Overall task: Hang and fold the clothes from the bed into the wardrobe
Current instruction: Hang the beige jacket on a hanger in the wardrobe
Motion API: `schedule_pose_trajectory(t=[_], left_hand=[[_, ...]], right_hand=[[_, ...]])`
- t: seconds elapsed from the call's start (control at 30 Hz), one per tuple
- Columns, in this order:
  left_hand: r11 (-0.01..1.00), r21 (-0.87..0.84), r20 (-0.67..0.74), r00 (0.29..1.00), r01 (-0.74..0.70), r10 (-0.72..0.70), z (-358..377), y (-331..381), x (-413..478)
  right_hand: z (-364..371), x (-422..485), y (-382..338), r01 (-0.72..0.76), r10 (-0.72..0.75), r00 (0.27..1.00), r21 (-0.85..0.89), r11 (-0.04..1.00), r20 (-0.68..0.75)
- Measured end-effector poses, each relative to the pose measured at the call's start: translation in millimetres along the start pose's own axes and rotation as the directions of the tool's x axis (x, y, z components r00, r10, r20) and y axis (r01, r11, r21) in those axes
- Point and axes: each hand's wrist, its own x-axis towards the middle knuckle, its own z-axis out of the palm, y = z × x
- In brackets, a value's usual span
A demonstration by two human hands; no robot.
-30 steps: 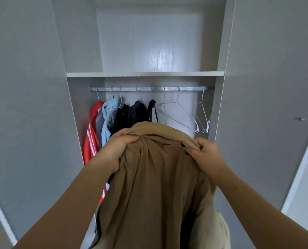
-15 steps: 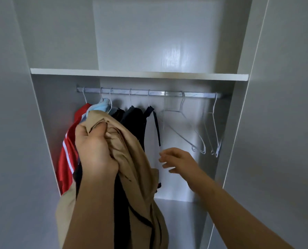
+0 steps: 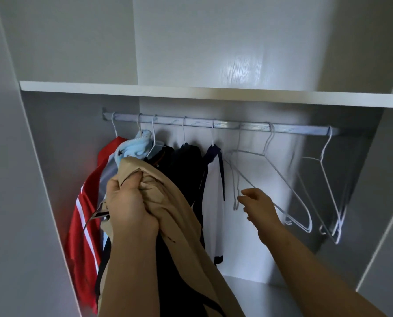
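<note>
One white wardrobe [image 3: 42,202] fills the frame, its doors open at the left and right edges. One white shelf [image 3: 191,92] crosses the upper half, and just under it runs one pale metal rail [image 3: 300,128].

One tan cloth garment [image 3: 191,248], the piece being put away, hangs bunched in the lower centre, in front of the hung clothes and not on the rail.

Five hanger hooks on the left half of the rail carry clothes: a red top with white stripes [image 3: 83,225] at far left, a light blue fleecy piece [image 3: 140,147], dark black clothes [image 3: 184,170] and a white top with navy trim [image 3: 212,202].

On the right half hang at least three empty white wire hangers [image 3: 268,143]; the rightmost looks doubled, so the exact count is unclear.

The left hand [image 3: 131,202], centre left, grips the tan garment's gathered top in a fist. The right hand [image 3: 259,204], centre right, has its fingers half curled at the lower wire of an empty hanger; whether it holds the wire cannot be told.
</note>
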Motion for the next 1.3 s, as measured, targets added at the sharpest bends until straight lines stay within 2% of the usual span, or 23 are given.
schedule_pose_trajectory(t=[0.2,0.33,0.43,0.57,0.67,0.83,1.03,1.2,1.3], left_hand=[[0.999,0.027,0.071,0.997,0.036,-0.038,16,-17,56],[0.995,0.003,0.093,0.990,0.101,-0.101,21,-32,80],[0.992,0.012,0.096,0.987,0.127,-0.127,19,-38,90],[0.996,0.033,0.092,0.992,0.082,-0.084,20,-38,94],[0.997,0.040,0.090,0.994,0.064,-0.067,20,-41,91],[0.992,0.074,0.071,0.992,0.099,-0.104,23,-50,89],[0.995,0.084,0.057,0.996,0.061,-0.066,18,-48,90],[0.991,0.082,0.050,0.992,0.108,-0.112,12,-46,99],[0.992,0.088,0.051,0.995,0.085,-0.090,13,-47,99]], right_hand=[[31,55,-1,-0.016,0.015,0.996,-0.007,1.000,-0.092],[46,79,5,-0.044,0.048,0.995,0.045,0.998,-0.084],[51,91,11,-0.051,0.048,0.994,-0.024,0.998,-0.102],[53,104,13,-0.090,0.071,0.980,-0.095,0.991,-0.186],[54,112,13,-0.105,0.093,0.985,-0.075,0.992,-0.145],[59,114,15,-0.144,0.143,0.990,0.082,0.986,0.019],[67,119,12,-0.117,0.118,0.992,0.018,0.993,-0.035],[68,125,7,-0.145,0.151,0.987,0.111,0.983,-0.045],[67,120,0,-0.204,0.205,0.979,0.205,0.957,0.015]])
